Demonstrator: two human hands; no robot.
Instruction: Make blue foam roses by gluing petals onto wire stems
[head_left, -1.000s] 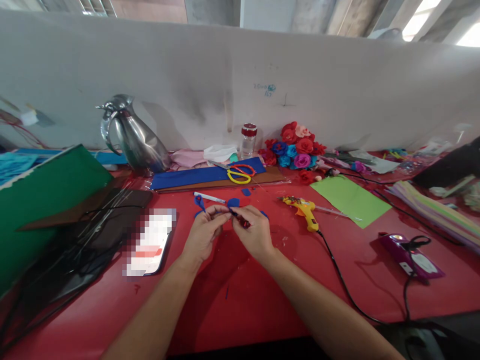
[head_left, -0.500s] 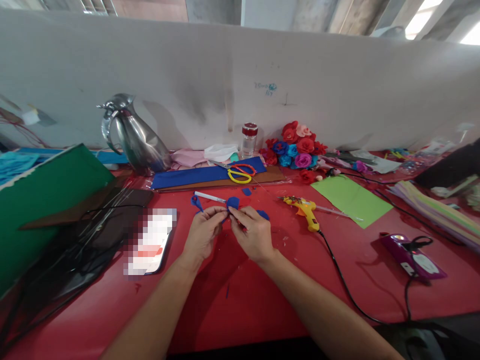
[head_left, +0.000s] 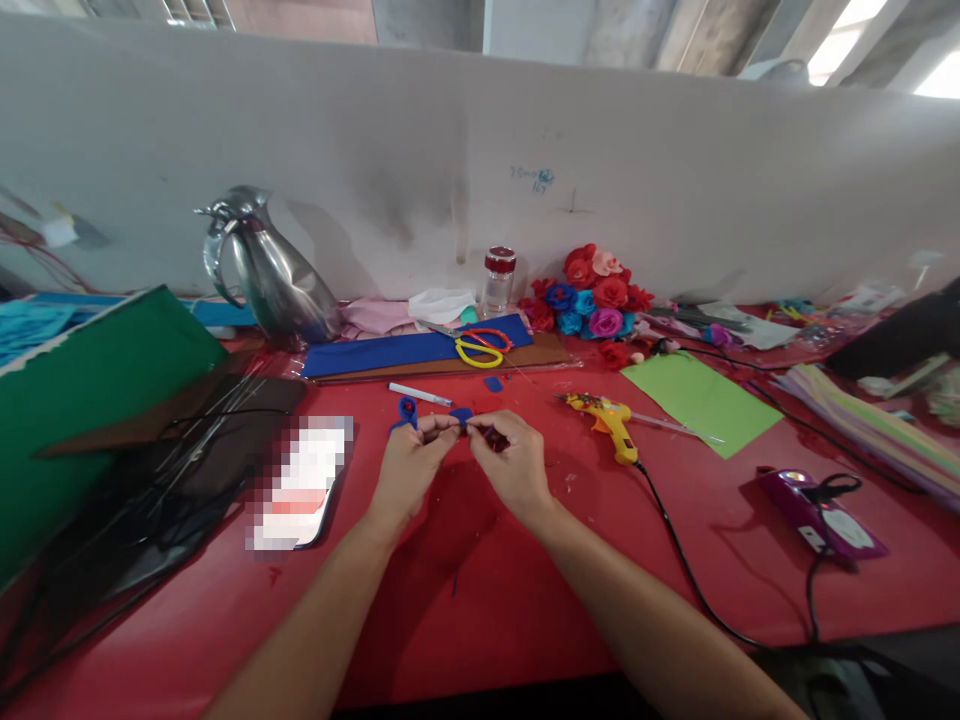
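Both hands meet above the red tabletop [head_left: 465, 620], their fingertips pinched together on a small blue piece [head_left: 461, 414] that looks like felt or craft paper. My left hand [head_left: 409, 460] is closed, thumb and forefinger on the piece's left side. Opposite it, my right hand [head_left: 510, 460] pinches the right side. The lower part of the piece is hidden by the fingers. Just behind my left hand shows a curled blue strip [head_left: 407, 409]; I cannot tell whether it rests on the table or is held. A white marker pen [head_left: 420, 394] lies beyond the hands, near a blue scrap [head_left: 493, 383].
Right of my hands lies a yellow glue gun [head_left: 611, 420], its cord running to a purple power bank-like box [head_left: 825, 515]. Scissors [head_left: 480, 348] rest on blue sheets [head_left: 390, 352]. A phone [head_left: 300, 485], steel jug [head_left: 277, 270], jar [head_left: 498, 285], fabric flowers [head_left: 600, 290] and green sheet [head_left: 705, 400] surround.
The blue piece between my fingertips shows flatter and lower than before. The curled blue strip has shifted right and turned. Blue material beyond my right hand is out of sight now.
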